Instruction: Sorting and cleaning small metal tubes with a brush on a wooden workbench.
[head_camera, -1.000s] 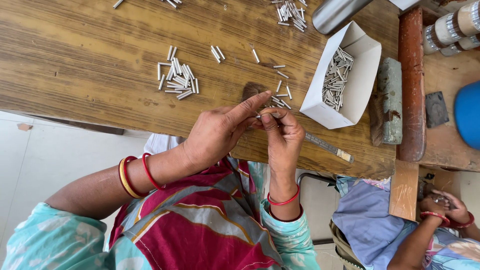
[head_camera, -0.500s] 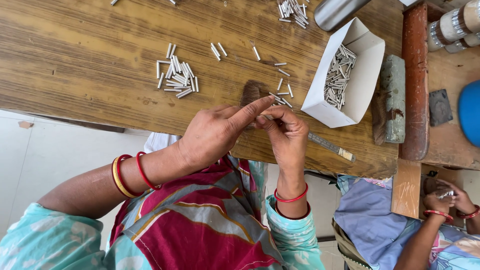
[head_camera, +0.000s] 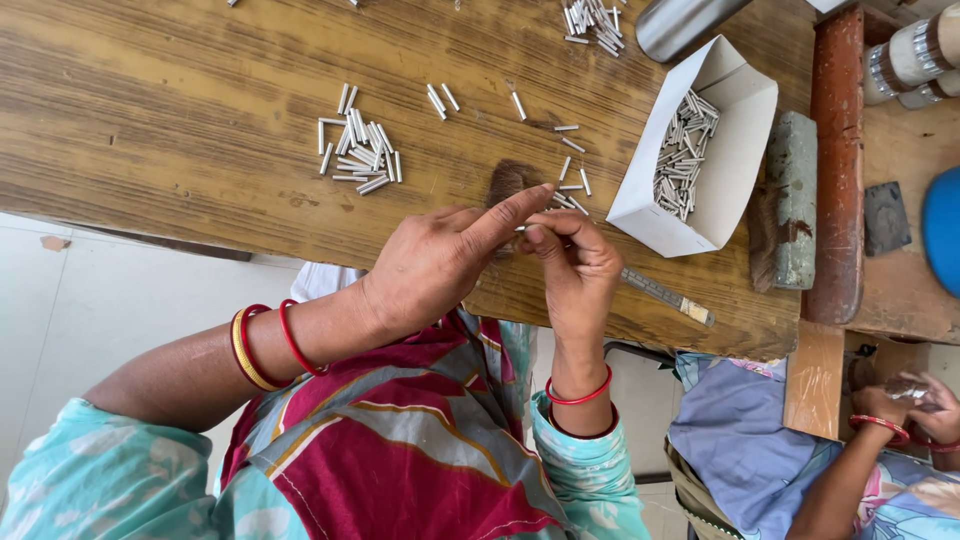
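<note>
The left hand (head_camera: 440, 265) and the right hand (head_camera: 572, 262) are close together just above the near edge of the brown, scratched wooden worktop (head_camera: 180, 150), and their fingertips meet. Between them they pinch a tiny silver metal tube (head_camera: 522, 229), so both hands are clamped on it; only a little bit of it shows, and I cannot tell what is being done to its end. The left pointer finger sticks out long and straight over the top, as if to keep the small piece steady. The hands are held near the body, probably because such a little thing is easier to see and control up close. Right under the fingertips a few loose silver tubes (head_camera: 572, 180) lie on the wood, near enough to grab one at a time. A bigger heap of short silver tubes (head_camera: 360, 155) lies further to the left, well apart from the hands. To the right stands an open white cardboard box (head_camera: 740, 110) with many more silver tubes inside (head_camera: 685, 150); its open side tips toward the hands, which makes dropping or picking pieces easy. A thin metal ruler-like strip (head_camera: 668, 294) lies flat by the right hand, at the worktop's edge. Red and yellow bangles (head_camera: 262, 345) sit on the left wrist and a red bangle (head_camera: 580, 395) on the right one. At the lower right another person's hands (head_camera: 915, 400) are busy with something small and shiny.
</note>
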